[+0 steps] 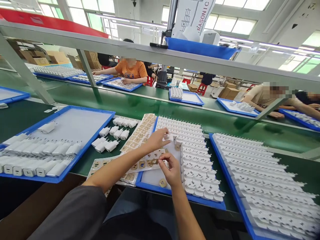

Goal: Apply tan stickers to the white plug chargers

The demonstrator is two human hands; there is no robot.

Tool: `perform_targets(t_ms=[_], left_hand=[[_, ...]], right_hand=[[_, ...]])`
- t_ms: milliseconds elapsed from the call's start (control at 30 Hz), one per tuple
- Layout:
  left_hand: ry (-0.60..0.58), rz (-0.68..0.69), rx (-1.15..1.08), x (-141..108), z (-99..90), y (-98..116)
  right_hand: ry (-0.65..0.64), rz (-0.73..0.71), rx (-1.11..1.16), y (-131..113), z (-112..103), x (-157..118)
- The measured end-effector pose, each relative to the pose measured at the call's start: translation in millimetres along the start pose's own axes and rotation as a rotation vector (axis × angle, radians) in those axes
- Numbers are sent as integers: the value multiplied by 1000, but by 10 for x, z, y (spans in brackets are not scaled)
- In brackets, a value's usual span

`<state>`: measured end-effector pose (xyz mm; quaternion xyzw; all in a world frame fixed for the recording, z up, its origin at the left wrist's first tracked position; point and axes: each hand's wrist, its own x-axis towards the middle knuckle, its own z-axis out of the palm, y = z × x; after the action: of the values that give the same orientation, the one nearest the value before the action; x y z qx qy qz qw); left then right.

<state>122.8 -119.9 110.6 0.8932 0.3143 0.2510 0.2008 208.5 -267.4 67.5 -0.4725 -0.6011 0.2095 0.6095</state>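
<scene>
My left hand [160, 138] reaches over the middle blue tray [156, 188], its fingers closed on a white charger [169, 137]. Nearer to me, my right hand [172, 166] pinches the edge of a tan sticker [155, 161] over a sticker sheet [142, 165]. Rows of white chargers [197, 160] fill the right part of this tray. A round tan piece [163, 182] lies on its bare part, and another [177, 146] sits beside the rows. More sticker sheets [140, 130] are stacked at the tray's left.
Loose white chargers [100, 145] stand on the green table between the middle tray and a left tray [75, 123] holding more chargers. A full tray [225, 166] is at the right. A metal frame rail [140, 55] crosses ahead; people sit beyond it with trays.
</scene>
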Motion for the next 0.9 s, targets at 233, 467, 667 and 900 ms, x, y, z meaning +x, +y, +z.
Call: perform_targets(t_ms=[233,467,667,900], left_hand=[[207,-322,-1093,-1135,-217,-196],[161,-317,-1116,-1495,161,-165],[140,-318,-1113,-1475,208,-121],[114,-229,-1000,-1545,204,-141]], right_hand=[[-137,23,147,-39,11,20],[-324,138,216,-58,-16,32],[-361,198,231,-90,-5,38],[-326,239,169,-79,9,46]])
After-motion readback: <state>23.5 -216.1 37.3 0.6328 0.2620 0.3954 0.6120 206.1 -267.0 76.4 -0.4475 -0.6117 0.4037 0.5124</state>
